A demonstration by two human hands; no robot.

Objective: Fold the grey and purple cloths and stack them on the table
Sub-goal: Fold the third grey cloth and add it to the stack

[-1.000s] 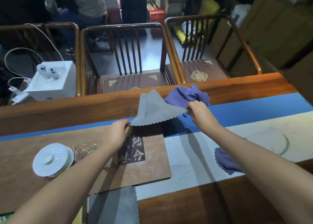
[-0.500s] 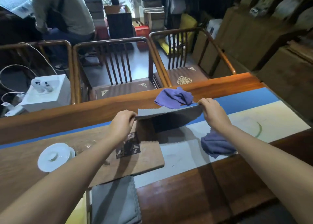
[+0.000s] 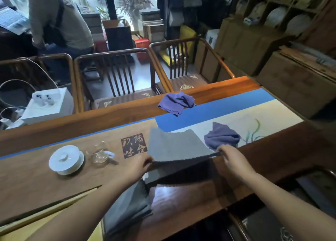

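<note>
I hold a grey cloth stretched flat just above the table. My left hand pinches its near left corner and my right hand pinches its near right corner. Its far edge droops onto the runner. A crumpled purple cloth lies on the runner just beyond my right hand. Another crumpled purple cloth sits at the table's far edge. A folded grey cloth lies at the near edge under my left forearm.
A white lidded cup and a small glass pitcher stand left of the cloth. The wooden table carries a blue and cream runner. Wooden chairs line the far side. A person sits beyond them.
Both hands have drawn the grey cloth from the far side toward the near edge and lowered it flat. The camera view has tilted and shifted.
</note>
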